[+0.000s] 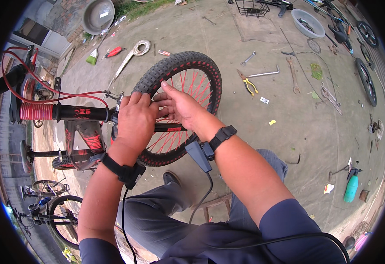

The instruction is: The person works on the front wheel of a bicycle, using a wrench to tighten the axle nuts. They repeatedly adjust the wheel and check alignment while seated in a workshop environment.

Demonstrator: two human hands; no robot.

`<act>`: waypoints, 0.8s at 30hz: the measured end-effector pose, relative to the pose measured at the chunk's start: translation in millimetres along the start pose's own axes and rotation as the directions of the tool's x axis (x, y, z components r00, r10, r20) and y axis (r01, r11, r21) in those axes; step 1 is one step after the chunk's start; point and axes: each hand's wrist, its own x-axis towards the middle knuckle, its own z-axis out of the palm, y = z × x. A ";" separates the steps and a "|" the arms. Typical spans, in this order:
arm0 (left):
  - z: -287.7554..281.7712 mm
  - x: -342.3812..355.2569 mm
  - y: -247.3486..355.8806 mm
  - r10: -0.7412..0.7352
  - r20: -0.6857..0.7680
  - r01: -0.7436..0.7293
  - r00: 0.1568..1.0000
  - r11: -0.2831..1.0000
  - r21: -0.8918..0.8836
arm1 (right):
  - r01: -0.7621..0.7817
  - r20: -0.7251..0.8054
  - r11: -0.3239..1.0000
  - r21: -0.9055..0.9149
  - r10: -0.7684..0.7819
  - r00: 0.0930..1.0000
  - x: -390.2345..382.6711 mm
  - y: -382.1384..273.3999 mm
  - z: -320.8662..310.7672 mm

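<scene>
A bicycle lies on its side, its front wheel reaching toward me with a knobby black tyre (192, 59) and red spokes (192, 83). My left hand (135, 116) is closed over the brake area at the top of the black fork (168, 126), beside the tyre. What its bent fingertips grip is hidden. Close against it, my right hand (181, 103) has its thumb stretched up by the tyre and its fingers loosely curled and apart, with nothing visible in them. Red cables (65, 93) run from the handlebar side toward my left hand.
Yellow-handled pliers (249, 86), a bent wrench bar (265, 72) and spanners (293, 77) lie on the ground to the right. A teal spray bottle (352, 187) stands farther right. Basins (308, 24), loose wheels (366, 81) and another bicycle (62, 218) are around the edges.
</scene>
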 end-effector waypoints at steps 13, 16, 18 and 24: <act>-1.9 2.8 4.4 -0.035 0.011 0.035 0.999 0.999 0.022 | -0.009 -0.006 1.000 0.007 0.009 1.000 0.6 -0.5 0.2; -1.9 3.1 3.9 -0.029 0.017 0.029 0.999 0.999 0.042 | -0.013 0.001 1.000 0.004 0.013 1.000 1.6 -0.1 -0.4; -0.7 3.0 3.1 -0.028 0.014 0.027 1.000 0.999 0.040 | -0.010 0.006 1.000 0.004 0.010 1.000 2.0 0.4 -0.5; 3.5 2.7 1.4 -0.043 -0.005 0.043 0.999 0.999 0.030 | 0.006 0.029 1.000 0.006 -0.006 1.000 1.6 1.1 -1.2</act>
